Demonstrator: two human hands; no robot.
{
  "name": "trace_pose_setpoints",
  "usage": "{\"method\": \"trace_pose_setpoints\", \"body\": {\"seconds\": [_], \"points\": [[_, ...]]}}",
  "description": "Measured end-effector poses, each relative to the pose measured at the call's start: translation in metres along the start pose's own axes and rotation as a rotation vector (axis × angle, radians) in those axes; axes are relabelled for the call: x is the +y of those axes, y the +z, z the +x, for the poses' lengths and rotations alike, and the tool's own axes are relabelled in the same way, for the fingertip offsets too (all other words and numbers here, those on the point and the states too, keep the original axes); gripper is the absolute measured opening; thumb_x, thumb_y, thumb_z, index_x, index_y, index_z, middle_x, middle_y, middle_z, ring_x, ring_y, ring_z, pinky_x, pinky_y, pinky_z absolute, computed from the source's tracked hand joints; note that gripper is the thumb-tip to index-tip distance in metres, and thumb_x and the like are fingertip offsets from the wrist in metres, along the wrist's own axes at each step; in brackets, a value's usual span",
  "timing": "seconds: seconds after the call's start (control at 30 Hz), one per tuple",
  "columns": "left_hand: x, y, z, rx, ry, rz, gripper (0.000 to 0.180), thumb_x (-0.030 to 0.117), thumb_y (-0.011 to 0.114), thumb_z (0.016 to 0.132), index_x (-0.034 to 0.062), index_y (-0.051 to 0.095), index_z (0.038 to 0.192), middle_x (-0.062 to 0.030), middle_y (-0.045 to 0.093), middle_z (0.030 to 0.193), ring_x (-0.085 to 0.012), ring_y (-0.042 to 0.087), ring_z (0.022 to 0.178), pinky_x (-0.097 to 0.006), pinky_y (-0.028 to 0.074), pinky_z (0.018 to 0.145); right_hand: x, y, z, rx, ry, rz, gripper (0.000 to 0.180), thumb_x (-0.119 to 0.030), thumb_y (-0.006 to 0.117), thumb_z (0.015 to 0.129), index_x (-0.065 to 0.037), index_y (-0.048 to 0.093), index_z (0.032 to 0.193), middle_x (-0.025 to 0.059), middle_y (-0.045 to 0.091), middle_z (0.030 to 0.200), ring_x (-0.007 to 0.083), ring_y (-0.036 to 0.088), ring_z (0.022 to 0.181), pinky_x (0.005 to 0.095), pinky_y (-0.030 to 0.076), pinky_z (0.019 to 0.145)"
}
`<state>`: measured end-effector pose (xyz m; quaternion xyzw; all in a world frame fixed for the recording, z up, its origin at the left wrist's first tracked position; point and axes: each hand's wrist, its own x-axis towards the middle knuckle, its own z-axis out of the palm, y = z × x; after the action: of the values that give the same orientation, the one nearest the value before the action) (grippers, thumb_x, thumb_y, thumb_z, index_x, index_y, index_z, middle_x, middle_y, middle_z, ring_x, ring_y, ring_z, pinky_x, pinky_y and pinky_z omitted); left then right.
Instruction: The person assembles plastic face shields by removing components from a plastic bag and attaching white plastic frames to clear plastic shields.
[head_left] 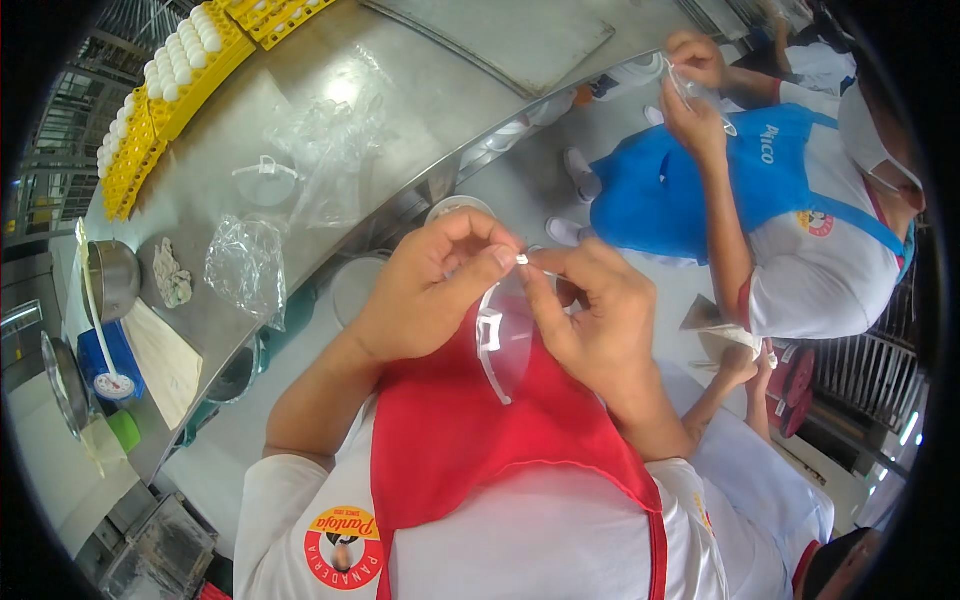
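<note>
In front of my red apron (pixel 470 440) hangs a clear plastic mouth shield (pixel 513 340) with a white frame along one side. My left hand (pixel 430 285) is closed, with thumb and forefinger pinching a small white end piece (pixel 522 260) of the shield. From the other side my right hand (pixel 598 310) pinches close by the same piece, its fingers closed at the shield's upper edge. The fingertips of both hands nearly meet there. A similar clear shield with a white frame (pixel 266 182) lies on the steel table (pixel 400 110) at the left.
Crumpled clear plastic bags (pixel 245 265) and a wadded cloth (pixel 172 275) lie on the table. Yellow trays of eggs (pixel 175 85), a steel pot (pixel 113 280) and a dial thermometer (pixel 114 385) stand further left. A co-worker in a blue apron (pixel 700 195) holds a similar shield.
</note>
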<state>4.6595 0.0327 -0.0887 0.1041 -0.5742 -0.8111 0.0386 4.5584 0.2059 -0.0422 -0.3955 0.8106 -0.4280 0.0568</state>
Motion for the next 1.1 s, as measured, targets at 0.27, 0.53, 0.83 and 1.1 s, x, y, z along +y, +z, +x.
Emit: {"method": "trace_pose_setpoints", "body": {"seconds": [0.27,0.53,0.83,1.1], "points": [[-0.001,0.011,-0.004,0.12,0.119,0.275,0.008,0.007,0.061,0.107,0.0011,0.063,0.111,-0.0041,0.069,0.109,-0.0087,0.064,0.102,-0.028,0.052,0.092,-0.003,-0.005,0.001,-0.006,-0.027,-0.048,0.009,-0.007,0.083,0.087,-0.004,0.079,0.095,0.0079,0.064,0.073,0.0166,0.061,0.056,0.0299,0.047,0.052],[0.005,0.013,-0.004,0.158,0.145,0.354,0.012,0.011,0.066,0.101,0.0008,0.064,0.107,-0.0112,0.072,0.099,-0.0206,0.071,0.094,-0.035,0.056,0.088,-0.004,-0.005,0.0,0.081,-0.178,-0.118,0.012,-0.006,0.085,0.084,-0.006,0.078,0.094,0.005,0.056,0.068,0.0192,0.056,0.054,0.0345,0.043,0.049],[0.004,0.007,-0.008,0.155,0.061,0.308,0.013,0.012,0.066,0.1,0.0012,0.066,0.106,-0.0084,0.071,0.096,-0.018,0.07,0.094,-0.033,0.055,0.088,-0.003,-0.005,-0.003,0.153,-0.188,-0.037,0.014,-0.001,0.084,0.082,-0.004,0.078,0.094,0.0046,0.058,0.069,0.015,0.054,0.052,0.0303,0.042,0.047],[0.016,-0.006,-0.013,-0.015,-0.064,0.006,0.01,0.01,0.054,0.111,0.0022,0.061,0.109,-0.0037,0.066,0.105,-0.0083,0.057,0.097,-0.027,0.049,0.091,0.003,-0.012,-0.005,0.153,-0.115,0.004,0.009,-0.002,0.083,0.083,-0.003,0.076,0.088,0.0033,0.06,0.072,0.0108,0.054,0.054,0.026,0.041,0.048]]}}
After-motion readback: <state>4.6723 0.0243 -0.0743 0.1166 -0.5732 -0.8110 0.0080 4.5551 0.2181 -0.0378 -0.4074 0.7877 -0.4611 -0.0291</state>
